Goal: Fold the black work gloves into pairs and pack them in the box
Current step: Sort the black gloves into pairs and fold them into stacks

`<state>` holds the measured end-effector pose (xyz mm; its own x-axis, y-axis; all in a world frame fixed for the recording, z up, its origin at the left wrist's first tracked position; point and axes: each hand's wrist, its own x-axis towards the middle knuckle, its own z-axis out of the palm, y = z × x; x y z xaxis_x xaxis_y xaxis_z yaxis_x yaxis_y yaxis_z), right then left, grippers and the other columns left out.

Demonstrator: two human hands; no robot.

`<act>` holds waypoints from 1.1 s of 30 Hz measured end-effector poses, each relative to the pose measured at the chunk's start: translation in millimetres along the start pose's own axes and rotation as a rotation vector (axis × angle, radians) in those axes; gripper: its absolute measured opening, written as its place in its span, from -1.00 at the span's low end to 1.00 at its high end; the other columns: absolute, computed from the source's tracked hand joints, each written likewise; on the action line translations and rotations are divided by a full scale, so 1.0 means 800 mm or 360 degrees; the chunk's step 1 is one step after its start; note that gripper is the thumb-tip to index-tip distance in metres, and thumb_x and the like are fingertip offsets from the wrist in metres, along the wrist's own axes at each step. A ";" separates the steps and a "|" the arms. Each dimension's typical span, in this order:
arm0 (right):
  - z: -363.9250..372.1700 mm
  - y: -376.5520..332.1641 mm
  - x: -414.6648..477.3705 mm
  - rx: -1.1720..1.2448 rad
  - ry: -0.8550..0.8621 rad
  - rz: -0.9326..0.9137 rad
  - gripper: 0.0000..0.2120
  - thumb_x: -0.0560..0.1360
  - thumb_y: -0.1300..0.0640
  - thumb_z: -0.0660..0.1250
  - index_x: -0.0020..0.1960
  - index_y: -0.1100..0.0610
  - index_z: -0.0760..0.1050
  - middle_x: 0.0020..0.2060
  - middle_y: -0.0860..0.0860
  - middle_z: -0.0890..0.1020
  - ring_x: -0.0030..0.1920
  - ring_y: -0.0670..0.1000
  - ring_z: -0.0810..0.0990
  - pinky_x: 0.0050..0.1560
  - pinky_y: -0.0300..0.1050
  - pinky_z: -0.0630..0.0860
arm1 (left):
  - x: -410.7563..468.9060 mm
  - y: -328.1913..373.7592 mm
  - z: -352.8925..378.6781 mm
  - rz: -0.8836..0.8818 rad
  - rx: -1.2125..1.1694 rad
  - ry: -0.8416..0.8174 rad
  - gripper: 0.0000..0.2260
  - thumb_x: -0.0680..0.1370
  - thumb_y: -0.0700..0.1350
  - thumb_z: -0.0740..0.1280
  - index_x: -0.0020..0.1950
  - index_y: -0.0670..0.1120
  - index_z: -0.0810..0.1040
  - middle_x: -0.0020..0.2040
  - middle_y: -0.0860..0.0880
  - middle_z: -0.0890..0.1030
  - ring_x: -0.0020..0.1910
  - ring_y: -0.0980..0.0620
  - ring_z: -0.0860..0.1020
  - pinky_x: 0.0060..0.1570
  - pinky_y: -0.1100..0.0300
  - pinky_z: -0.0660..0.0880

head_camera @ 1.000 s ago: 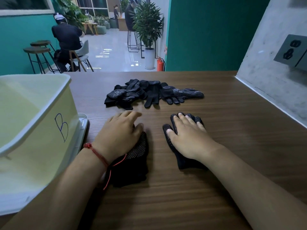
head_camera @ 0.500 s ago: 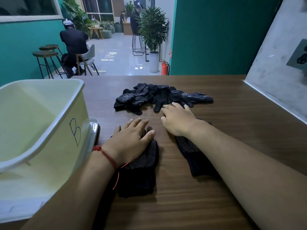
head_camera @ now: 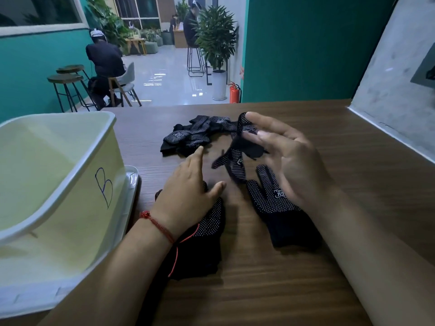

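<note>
**Right hand holds one glove up, left hand rests on another**

Right hand (head_camera: pixel 290 161) is raised off the table (head_camera: pixel 306 290) with its fingers mostly spread and only slightly bent. A dangling glove (head_camera: pixel 235 162) hangs from it: the fabric is caught up at the thumb (head_camera: pixel 254 117) and drops down past the fingertips toward the wood. This part of the picture is blurred, so the grip looks like a pinch between thumb and forefinger, though the exact contact is hard to make out.

Directly under that hand's wrist, a flat glove (head_camera: pixel 275 205) lies dotted side up, its fingers pointing away from the person. The hand is above it and not touching it.

Left hand (head_camera: pixel 188 194) lies palm down with relaxed, nearly straight fingers. Its heel and palm rest on a folded glove (head_camera: pixel 207 231), which runs back beneath the wrist. The forefinger reaches forward, and the thumb sticks out toward the right hand. A red string bracelet (head_camera: pixel 157 225) circles this wrist, its loose end trailing over the folded glove.

Just beyond the left forefinger sits a pile of gloves (head_camera: pixel 195 135), tangled, reaching across to behind the right hand's fingertips.

Outward of the left forearm, close beside it, stands the pale box (head_camera: pixel 70 175), open at the top, with a handwritten letter B (head_camera: pixel 104 187) on the wall facing the hand. No glove shows inside the part of it in view.
</note>
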<state>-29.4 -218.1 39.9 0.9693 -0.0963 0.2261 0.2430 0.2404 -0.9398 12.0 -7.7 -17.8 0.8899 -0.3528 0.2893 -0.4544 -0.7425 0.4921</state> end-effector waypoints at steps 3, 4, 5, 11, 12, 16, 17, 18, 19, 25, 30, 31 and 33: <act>-0.005 -0.003 -0.009 0.0269 -0.0101 0.0096 -0.62 0.71 0.28 0.16 0.45 0.14 0.58 0.27 0.14 0.69 0.21 0.13 0.72 0.30 0.06 0.61 | -0.001 0.004 -0.001 0.0065 -0.0174 0.0034 -0.15 0.54 0.19 0.50 0.69 -0.01 0.16 0.63 0.05 0.34 0.59 0.11 0.28 0.58 0.12 0.26; -0.006 -0.003 -0.011 0.0298 -0.0138 0.0108 -0.61 0.71 0.27 0.14 0.47 0.15 0.56 0.33 0.13 0.67 0.21 0.13 0.72 0.29 0.08 0.60 | -0.002 0.008 -0.003 0.0072 -0.0253 0.0054 -0.18 0.52 0.19 0.52 0.67 0.03 0.22 0.60 0.08 0.38 0.57 0.15 0.32 0.55 0.13 0.31; -0.008 -0.003 -0.012 0.0323 -0.0166 0.0114 -0.60 0.71 0.27 0.13 0.49 0.16 0.54 0.36 0.14 0.66 0.21 0.14 0.72 0.26 0.09 0.61 | -0.002 0.012 -0.004 0.0051 -0.0347 0.0071 -0.22 0.50 0.19 0.54 0.63 0.08 0.28 0.56 0.12 0.43 0.53 0.18 0.37 0.50 0.14 0.36; -0.002 0.000 -0.015 0.0540 -0.0263 0.0117 -0.55 0.71 0.24 0.06 0.57 0.18 0.41 0.46 0.18 0.58 0.41 0.27 0.61 0.28 0.19 0.63 | -0.006 0.028 -0.019 0.0057 -0.0993 -0.0084 -0.57 0.54 0.00 0.55 0.37 0.11 0.53 0.27 0.20 0.67 0.34 0.19 0.57 0.48 0.01 0.42; -0.001 0.003 -0.015 0.0543 -0.0256 0.0110 -0.54 0.71 0.24 0.07 0.58 0.19 0.39 0.45 0.18 0.59 0.41 0.27 0.60 0.30 0.21 0.62 | -0.008 0.032 -0.020 0.0058 -0.1115 -0.0112 -0.65 0.58 -0.08 0.51 0.34 0.03 0.56 0.24 0.17 0.69 0.31 0.18 0.61 0.43 0.06 0.46; 0.000 0.011 -0.014 0.0564 -0.0234 0.0112 -0.50 0.69 0.20 0.12 0.62 0.17 0.34 0.51 0.15 0.53 0.48 0.21 0.55 0.43 0.32 0.52 | -0.012 0.043 -0.022 -0.0017 -0.1343 -0.0115 -0.88 0.70 -0.18 0.30 0.16 -0.05 0.62 -0.04 0.15 0.74 0.01 0.23 0.68 0.05 0.38 0.54; 0.000 0.012 -0.014 0.0560 -0.0237 0.0112 -0.49 0.68 0.19 0.13 0.63 0.16 0.33 0.53 0.13 0.52 0.49 0.20 0.54 0.43 0.32 0.52 | -0.010 0.043 -0.022 -0.0057 -0.1336 -0.0065 -0.86 0.72 -0.15 0.28 0.16 -0.03 0.64 0.00 0.11 0.75 0.06 0.19 0.68 0.11 0.33 0.55; 0.000 0.012 -0.015 0.0564 -0.0247 0.0116 -0.48 0.68 0.18 0.13 0.63 0.16 0.32 0.54 0.12 0.51 0.50 0.18 0.54 0.43 0.31 0.53 | -0.008 0.043 -0.022 -0.0076 -0.1338 -0.0008 -0.83 0.73 -0.13 0.27 0.17 -0.05 0.66 0.05 0.04 0.75 0.11 0.10 0.68 0.20 0.20 0.58; 0.001 0.013 -0.016 0.0574 -0.0251 0.0119 -0.48 0.67 0.18 0.13 0.63 0.17 0.31 0.54 0.11 0.50 0.49 0.17 0.54 0.41 0.29 0.55 | -0.006 0.042 -0.021 -0.0104 -0.1367 0.0058 -0.82 0.73 -0.12 0.27 0.17 -0.11 0.67 0.06 -0.06 0.74 0.09 0.02 0.67 0.22 0.05 0.60; 0.002 0.012 -0.017 0.0515 -0.0180 0.0139 -0.51 0.67 0.21 0.15 0.59 0.17 0.39 0.55 0.09 0.48 0.38 0.15 0.64 0.09 0.06 0.68 | 0.003 0.038 -0.027 -0.0427 -0.1838 0.0310 -0.77 0.70 -0.11 0.33 0.19 -0.27 0.61 0.04 -0.33 0.68 -0.05 -0.25 0.62 0.00 -0.28 0.57; 0.002 0.011 -0.018 0.0094 -0.0015 0.0072 -0.58 0.64 0.20 0.24 0.45 0.04 0.59 0.36 0.11 0.65 0.25 0.04 0.68 -0.10 -0.11 0.59 | -0.002 0.049 -0.045 -0.0781 -0.2445 -0.0182 -0.56 0.63 0.07 0.29 0.38 -0.19 0.63 0.27 -0.25 0.68 0.17 -0.25 0.69 0.14 -0.17 0.66; 0.002 0.012 -0.018 0.0017 0.0010 0.0062 -0.59 0.66 0.21 0.24 0.45 0.03 0.60 0.34 0.08 0.67 0.27 0.03 0.68 -0.05 -0.11 0.59 | -0.003 0.049 -0.048 -0.0819 -0.2530 -0.0242 -0.51 0.67 0.14 0.22 0.34 -0.20 0.66 0.25 -0.25 0.69 0.11 -0.24 0.71 0.08 -0.13 0.68; 0.002 0.014 -0.017 -0.0052 -0.0018 0.0061 -0.58 0.63 0.21 0.29 0.45 0.00 0.59 0.40 0.03 0.64 0.36 0.03 0.65 0.11 -0.10 0.62 | -0.005 0.045 -0.052 -0.0866 -0.2622 -0.0332 -0.37 0.67 0.28 0.13 0.35 -0.22 0.64 0.28 -0.28 0.66 0.14 -0.26 0.70 0.07 -0.14 0.68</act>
<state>-39.5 -212.4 26.5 0.9783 -0.0768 0.1926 0.2047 0.2117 -0.9556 -9.5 -9.5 33.1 0.8719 -0.4405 -0.2141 0.4261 0.4667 0.7750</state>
